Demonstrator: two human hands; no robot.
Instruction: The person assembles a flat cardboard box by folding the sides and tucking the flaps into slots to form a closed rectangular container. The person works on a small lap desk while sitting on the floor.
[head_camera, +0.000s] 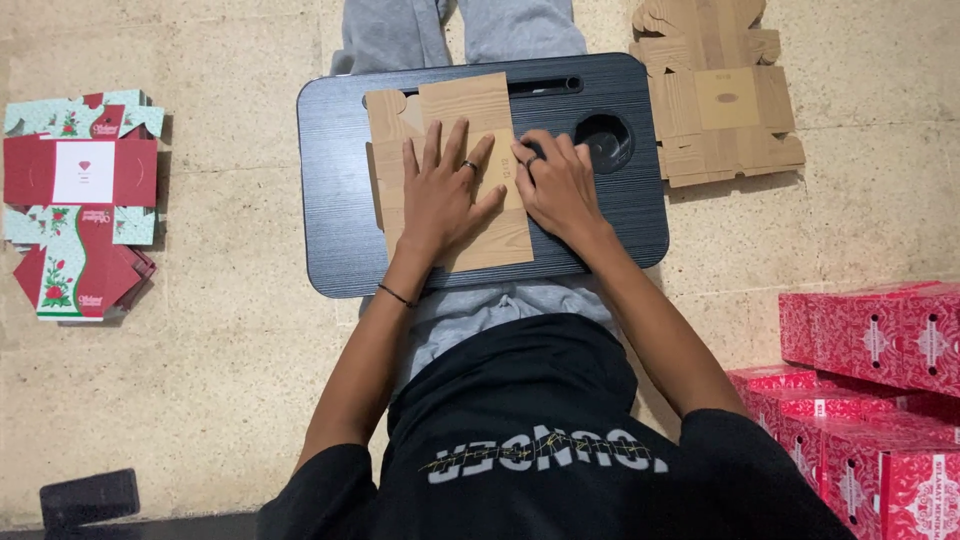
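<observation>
Cardboard blank: brown flat box blank (450, 170) lies printed side down on the black lap tray (330, 200), across the person's legs.
Left hand: left hand (440, 190) is pressed palm-down on the blank, fingers spread apart and flat.
Right hand: right hand (560, 185) sits at the blank's right edge, fingers curled together on the fold.
Risk: uneven pressure could let the blank slide on the smooth tray, so the crease may run crooked or tear.
Surroundings: more flat blanks (720, 95) beyond; red boxes (870, 390) stacked at right.
</observation>
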